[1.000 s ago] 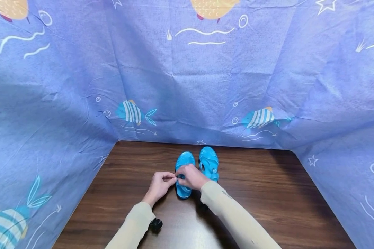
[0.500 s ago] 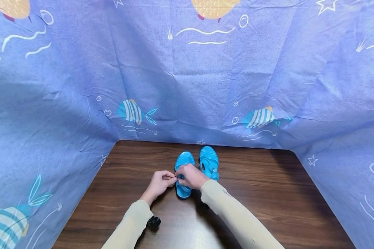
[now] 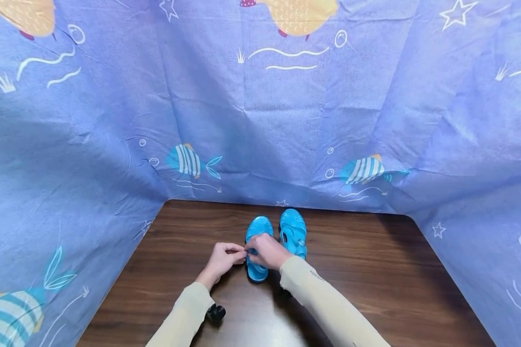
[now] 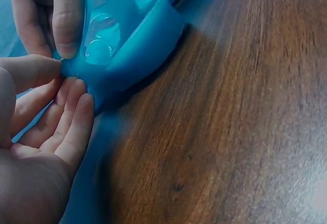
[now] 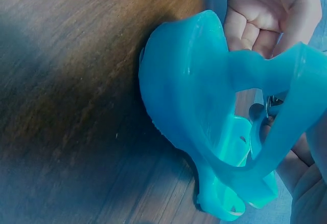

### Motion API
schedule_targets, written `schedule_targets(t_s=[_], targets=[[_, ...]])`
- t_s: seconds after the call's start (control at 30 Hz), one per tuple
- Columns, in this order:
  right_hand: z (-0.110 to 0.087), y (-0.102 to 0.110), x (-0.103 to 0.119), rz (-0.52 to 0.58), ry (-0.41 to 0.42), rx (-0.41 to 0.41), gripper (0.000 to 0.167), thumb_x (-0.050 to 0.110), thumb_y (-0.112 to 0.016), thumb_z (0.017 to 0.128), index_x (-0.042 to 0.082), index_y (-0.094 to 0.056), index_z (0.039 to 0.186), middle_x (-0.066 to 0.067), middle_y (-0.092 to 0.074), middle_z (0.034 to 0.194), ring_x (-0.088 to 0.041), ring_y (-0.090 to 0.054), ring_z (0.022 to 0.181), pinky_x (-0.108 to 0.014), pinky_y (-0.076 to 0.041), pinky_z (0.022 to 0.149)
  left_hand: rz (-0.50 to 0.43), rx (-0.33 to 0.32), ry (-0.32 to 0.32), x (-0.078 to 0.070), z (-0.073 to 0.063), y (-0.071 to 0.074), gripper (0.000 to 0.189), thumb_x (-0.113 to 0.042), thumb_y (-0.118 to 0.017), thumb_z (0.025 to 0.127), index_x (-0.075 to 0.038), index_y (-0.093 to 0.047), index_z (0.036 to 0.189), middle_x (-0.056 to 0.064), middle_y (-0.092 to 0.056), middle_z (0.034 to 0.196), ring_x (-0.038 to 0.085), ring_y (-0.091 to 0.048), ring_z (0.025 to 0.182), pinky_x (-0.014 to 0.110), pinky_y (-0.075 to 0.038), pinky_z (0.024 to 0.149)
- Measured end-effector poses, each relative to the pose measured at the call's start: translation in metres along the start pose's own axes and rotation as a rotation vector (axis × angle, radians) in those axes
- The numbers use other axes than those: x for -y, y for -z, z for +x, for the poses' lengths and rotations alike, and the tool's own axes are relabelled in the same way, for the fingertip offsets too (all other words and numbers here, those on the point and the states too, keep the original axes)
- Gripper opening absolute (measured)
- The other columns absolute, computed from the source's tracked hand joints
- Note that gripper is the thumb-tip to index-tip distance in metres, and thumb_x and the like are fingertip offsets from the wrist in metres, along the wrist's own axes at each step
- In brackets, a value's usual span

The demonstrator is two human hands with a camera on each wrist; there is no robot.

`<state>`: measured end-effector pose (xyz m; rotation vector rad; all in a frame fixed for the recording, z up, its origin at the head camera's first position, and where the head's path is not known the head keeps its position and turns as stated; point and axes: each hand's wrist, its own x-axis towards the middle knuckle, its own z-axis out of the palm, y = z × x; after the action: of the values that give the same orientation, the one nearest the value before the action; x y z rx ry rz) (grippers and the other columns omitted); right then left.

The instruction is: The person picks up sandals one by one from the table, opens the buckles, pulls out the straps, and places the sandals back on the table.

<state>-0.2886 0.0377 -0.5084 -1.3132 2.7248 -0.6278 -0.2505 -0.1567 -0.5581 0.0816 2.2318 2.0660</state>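
Note:
A pair of blue sandals stands at the far middle of the table, toes pointing away from me. On the left sandal [image 3: 259, 225], both hands meet at the outer side strap. My left hand [image 3: 221, 259] pinches the strap with thumb and fingers from the left. Reaching across from the right, my right hand [image 3: 269, 251] grips the strap beside the left fingertips. A small metal buckle [image 5: 274, 102] shows between the straps in the right wrist view, partly hidden by them. The right sandal [image 3: 293, 222] stands alongside, untouched.
The dark wood-grain table [image 3: 351, 270] ends in rounded far corners. Blue curtain fabric [image 3: 269, 125] printed with fish hangs behind it and along both sides. A black wrist device [image 3: 217, 313] hangs under the left sleeve.
The head view has tilted up slightly, so the scene sits a little lower. Both hands stay at the left sandal's strap, with only slight movement of the fingers.

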Motion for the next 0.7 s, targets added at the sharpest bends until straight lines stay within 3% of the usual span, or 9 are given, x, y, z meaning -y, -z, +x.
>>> schedule_targets(t_s=[0.13,0.7], targets=[[0.0002,-0.0008,-0.0011,-0.002,0.003,-0.004,0.021,0.016,-0.076,0.098,0.009,-0.080,0.118,-0.001,-0.077,0.111,-0.011,-0.073,0.102,-0.023,-0.059,0.090,-0.008,0.005,0.015,0.0047,0.0029,0.0015,0.021,-0.005,-0.077,0.096,0.012,-0.076,0.109,0.018,-0.078,0.099,0.021,-0.076,0.081,0.038,-0.065,0.079],[-0.0001,-0.0065,-0.0037,0.012,-0.009,-0.011,0.021,0.015,-0.077,0.098,0.010,-0.079,0.118,-0.001,-0.077,0.111,-0.011,-0.072,0.103,-0.022,-0.059,0.089,0.035,-0.055,0.030,0.0025,0.0050,-0.0022,0.016,-0.005,-0.079,0.093,0.008,-0.079,0.101,0.017,-0.079,0.095,0.026,-0.076,0.080,0.039,-0.065,0.077]])
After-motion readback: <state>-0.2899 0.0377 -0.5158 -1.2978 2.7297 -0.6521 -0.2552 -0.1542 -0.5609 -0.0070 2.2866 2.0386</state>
